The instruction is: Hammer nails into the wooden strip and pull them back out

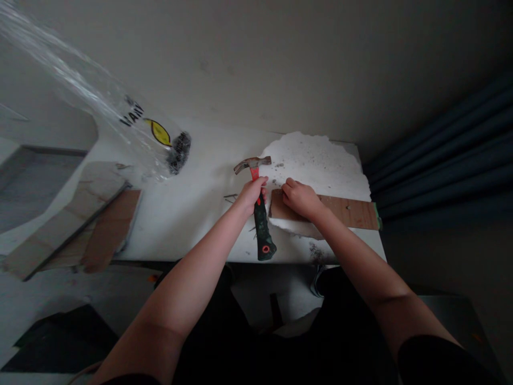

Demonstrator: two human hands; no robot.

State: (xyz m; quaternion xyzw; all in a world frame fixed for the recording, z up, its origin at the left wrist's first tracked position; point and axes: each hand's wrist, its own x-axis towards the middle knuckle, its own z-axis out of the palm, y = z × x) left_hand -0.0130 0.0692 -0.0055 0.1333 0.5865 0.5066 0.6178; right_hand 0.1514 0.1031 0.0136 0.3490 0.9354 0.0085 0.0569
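A claw hammer with a red neck and a dark green grip is held in my left hand, fingers wrapped around the upper handle. Its metal head points away from me, above the white surface. My right hand rests on a brown wooden board, near its left end, with the fingers curled closed. Whatever may be between those fingers is hidden. Under the board lies a ragged-edged white slab strewn with grey crumbs. Several loose nails lie left of the hammer.
More boards overhang the left side of the white table. A clear plastic bag with black and yellow print stands at the back left. Dark curtains hang on the right, and a wall rises behind.
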